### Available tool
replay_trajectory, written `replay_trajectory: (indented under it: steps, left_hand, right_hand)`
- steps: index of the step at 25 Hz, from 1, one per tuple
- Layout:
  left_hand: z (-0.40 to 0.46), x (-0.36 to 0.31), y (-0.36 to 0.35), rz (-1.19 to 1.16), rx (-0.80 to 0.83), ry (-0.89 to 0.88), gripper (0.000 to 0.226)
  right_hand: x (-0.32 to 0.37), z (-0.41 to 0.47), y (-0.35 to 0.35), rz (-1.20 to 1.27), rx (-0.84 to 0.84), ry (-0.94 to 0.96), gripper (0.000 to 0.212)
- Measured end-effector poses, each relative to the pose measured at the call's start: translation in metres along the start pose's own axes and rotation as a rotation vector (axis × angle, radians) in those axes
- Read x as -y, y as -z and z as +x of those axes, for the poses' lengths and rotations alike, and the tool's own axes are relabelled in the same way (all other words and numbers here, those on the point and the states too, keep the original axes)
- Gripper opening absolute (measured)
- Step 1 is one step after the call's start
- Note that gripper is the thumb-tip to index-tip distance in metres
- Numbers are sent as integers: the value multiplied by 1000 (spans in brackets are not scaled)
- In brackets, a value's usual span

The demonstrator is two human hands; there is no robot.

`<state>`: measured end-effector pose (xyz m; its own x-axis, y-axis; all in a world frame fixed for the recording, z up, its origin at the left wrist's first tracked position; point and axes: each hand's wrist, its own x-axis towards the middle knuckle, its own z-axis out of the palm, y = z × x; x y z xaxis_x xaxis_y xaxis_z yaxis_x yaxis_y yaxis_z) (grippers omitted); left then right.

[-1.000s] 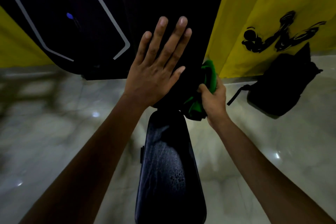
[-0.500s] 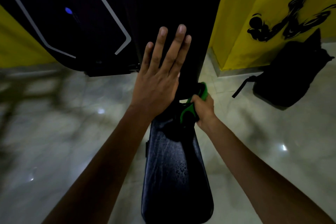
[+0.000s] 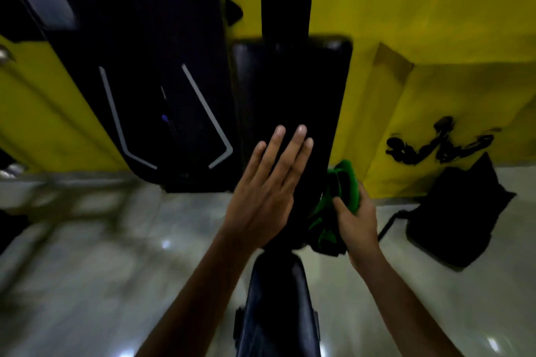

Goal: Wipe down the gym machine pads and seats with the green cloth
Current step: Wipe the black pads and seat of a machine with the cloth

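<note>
Against the back pad (image 3: 290, 90), right hand (image 3: 358, 226) grips green cloth (image 3: 342, 191).

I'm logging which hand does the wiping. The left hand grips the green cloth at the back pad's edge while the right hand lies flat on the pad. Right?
Not quite, the hands are swapped. The head view shows the right hand gripping the green cloth at the back pad's edge, while the left hand lies flat on the pad.
</note>
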<state>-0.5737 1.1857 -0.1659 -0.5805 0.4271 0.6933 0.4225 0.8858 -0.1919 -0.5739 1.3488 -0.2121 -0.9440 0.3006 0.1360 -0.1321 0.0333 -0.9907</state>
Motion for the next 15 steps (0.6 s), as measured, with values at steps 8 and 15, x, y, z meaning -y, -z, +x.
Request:
replay_trajectory:
  steps: [8, 15]
  left_hand:
    - [42, 9, 70, 32, 117, -38, 61]
    - [89, 65, 88, -36, 148, -233, 60]
  right_hand:
    - [108, -22, 20, -202, 79, 156, 34]
    - [151, -24, 1, -298, 30, 244, 38]
